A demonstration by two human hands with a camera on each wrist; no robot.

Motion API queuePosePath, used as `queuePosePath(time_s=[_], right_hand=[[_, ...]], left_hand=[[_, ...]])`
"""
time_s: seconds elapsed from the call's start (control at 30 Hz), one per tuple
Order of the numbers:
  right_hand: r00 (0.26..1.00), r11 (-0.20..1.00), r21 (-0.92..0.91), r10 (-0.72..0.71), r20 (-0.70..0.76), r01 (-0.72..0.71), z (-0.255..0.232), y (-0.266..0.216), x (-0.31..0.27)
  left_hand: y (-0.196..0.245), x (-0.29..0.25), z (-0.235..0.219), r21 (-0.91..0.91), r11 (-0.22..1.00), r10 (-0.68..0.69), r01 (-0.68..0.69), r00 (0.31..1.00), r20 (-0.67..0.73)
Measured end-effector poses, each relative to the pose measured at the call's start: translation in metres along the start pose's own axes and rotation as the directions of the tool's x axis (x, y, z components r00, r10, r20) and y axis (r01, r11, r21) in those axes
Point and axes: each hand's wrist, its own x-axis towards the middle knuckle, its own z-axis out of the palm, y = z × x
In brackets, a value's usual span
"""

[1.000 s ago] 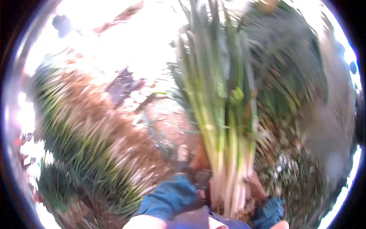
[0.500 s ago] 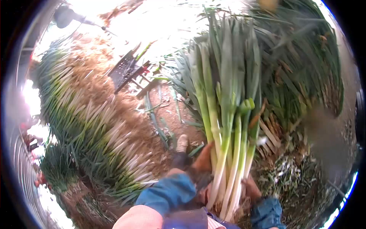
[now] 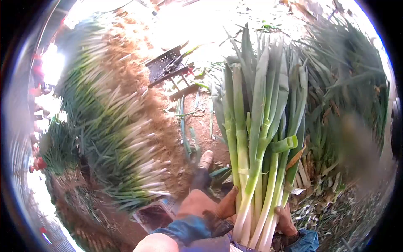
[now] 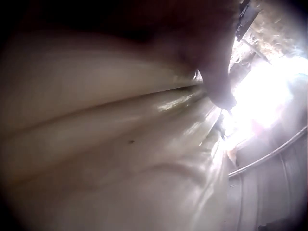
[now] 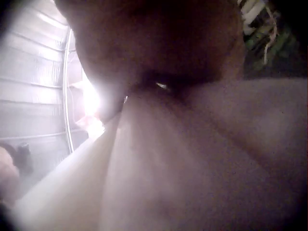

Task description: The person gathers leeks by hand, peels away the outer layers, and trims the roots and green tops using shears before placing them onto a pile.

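A bundle of long green onions (image 3: 256, 168) stands upright in front of my body, white stems down and green leaves fanned out at the top. One cut, hollow leaf end (image 3: 290, 143) sticks out of its right side. My left hand (image 3: 226, 206) grips the left of the bundle low on the stems, thumb pointing up. Opposite it, my right hand (image 3: 286, 220) holds the right side of the stems. Pale stems (image 4: 110, 130) fill the left wrist view under a finger. In the right wrist view, my hand lies across the white stems (image 5: 159, 159).
A long row of green onions (image 3: 109, 122) with brown roots lies on the left. Another heap of green onions (image 3: 348, 84) is at the right, with leaf scraps (image 3: 336, 214) in front. A dark perforated crate (image 3: 166, 65) lies ahead. My shoe (image 3: 205, 159) shows beside the bundle.
The view has swung, so the row and crate appear farther right. The bundle has shifted right in the view, its leaf tops lower, with both hands still gripping the stems.
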Motion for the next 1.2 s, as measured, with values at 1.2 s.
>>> queuePosePath(time_s=[1.2], right_hand=[[-0.102,0.343,-0.269,0.766,0.634,0.9,0.641,-0.021,0.125]], left_hand=[[0.283,-0.255,-0.209,-0.266,0.669,0.617,-0.694,0.718,-0.322]])
